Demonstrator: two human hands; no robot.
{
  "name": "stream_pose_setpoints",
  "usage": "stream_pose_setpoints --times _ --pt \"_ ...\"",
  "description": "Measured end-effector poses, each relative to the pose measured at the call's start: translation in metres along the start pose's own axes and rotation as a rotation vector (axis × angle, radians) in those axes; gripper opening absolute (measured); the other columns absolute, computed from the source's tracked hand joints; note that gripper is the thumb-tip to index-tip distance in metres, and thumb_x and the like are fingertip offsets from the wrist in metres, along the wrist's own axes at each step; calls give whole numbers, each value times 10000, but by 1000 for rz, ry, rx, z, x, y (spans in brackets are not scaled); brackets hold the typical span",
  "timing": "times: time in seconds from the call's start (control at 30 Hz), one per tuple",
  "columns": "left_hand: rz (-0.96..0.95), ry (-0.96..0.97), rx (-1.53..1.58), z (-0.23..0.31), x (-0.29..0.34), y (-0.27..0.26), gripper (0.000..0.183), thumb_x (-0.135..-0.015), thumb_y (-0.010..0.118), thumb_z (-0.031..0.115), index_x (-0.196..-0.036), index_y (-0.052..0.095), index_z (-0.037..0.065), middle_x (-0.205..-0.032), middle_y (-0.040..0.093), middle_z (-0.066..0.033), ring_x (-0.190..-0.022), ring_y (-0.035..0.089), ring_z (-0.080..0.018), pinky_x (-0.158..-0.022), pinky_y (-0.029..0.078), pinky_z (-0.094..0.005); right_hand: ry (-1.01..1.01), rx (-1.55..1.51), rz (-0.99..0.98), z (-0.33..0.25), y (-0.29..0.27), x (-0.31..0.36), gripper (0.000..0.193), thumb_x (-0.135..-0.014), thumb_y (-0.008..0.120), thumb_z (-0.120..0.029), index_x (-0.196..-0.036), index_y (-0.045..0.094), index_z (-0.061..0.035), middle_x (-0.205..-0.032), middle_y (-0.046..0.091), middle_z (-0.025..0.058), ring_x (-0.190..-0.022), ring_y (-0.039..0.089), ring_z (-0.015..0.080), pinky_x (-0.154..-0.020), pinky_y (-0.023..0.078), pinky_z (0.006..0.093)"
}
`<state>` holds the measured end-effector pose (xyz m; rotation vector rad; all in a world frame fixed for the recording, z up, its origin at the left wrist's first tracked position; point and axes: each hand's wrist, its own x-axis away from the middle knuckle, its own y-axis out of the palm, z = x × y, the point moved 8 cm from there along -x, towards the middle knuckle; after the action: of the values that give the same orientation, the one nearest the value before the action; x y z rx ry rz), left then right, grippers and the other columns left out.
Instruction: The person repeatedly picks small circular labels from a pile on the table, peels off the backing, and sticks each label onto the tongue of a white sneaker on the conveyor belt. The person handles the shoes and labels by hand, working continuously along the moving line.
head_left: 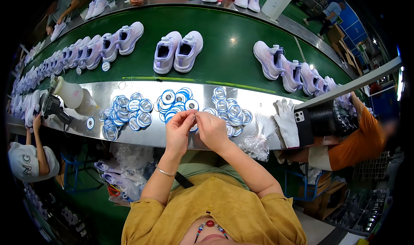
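My left hand (177,132) and my right hand (212,131) meet above the metal ledge, fingertips pinched together. Whatever they pinch is too small to make out. Under and just beyond them lies a pile of round white tags (169,97) with blue rims. A second heap of such tags (133,110) spreads to the left, and another heap (233,111) sits to the right of my right hand. Near that right heap rests a clear plastic bag (257,145) with thin whitish strands. A pair of pale lilac sneakers (177,53) stands on the green belt straight ahead.
Rows of lilac sneakers (89,53) line the green belt (224,37) left and right. On the ledge are a white bottle (69,94), a dark handheld tool (54,107), a white glove (286,123) and a phone (299,116). Other people work on both sides.
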<state>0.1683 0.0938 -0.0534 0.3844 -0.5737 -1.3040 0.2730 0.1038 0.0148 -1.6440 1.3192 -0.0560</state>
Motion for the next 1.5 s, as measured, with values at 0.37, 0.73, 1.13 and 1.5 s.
stream_pose_setpoints --times 0.37,0.73,1.13,1.5 --pt "17 253 -515 23 15 -38 62 -911 565 46 -894 574 -13 -975 609 -75 -819 569 -130 -740 467 -233 548 -922 -539 28 68 12 143 -910 560 -156 -939 620 -29 -725 557 -14 -655 494 53 -577 407 217" --pt "-88 541 -1286 72 -21 -30 146 -786 677 89 -888 609 10 -858 568 -115 -826 531 -277 -719 440 -355 584 -624 -375 60 37 7 178 -853 626 -156 -846 625 22 -663 594 45 -597 510 94 -558 415 256" --pt "29 68 -1155 25 -21 -62 307 -724 757 119 -893 525 11 -710 576 -110 -626 569 -228 -573 454 -319 663 -623 -345 71 33 31 134 -869 624 -129 -844 634 3 -686 599 -12 -603 498 38 -530 386 206" --pt "145 358 -1157 51 -16 -61 136 -778 697 71 -856 632 -20 -751 638 -102 -640 568 -165 -598 460 -265 656 -599 -250 53 45 39 165 -849 628 -147 -821 616 16 -577 545 39 -523 463 88 -495 370 263"
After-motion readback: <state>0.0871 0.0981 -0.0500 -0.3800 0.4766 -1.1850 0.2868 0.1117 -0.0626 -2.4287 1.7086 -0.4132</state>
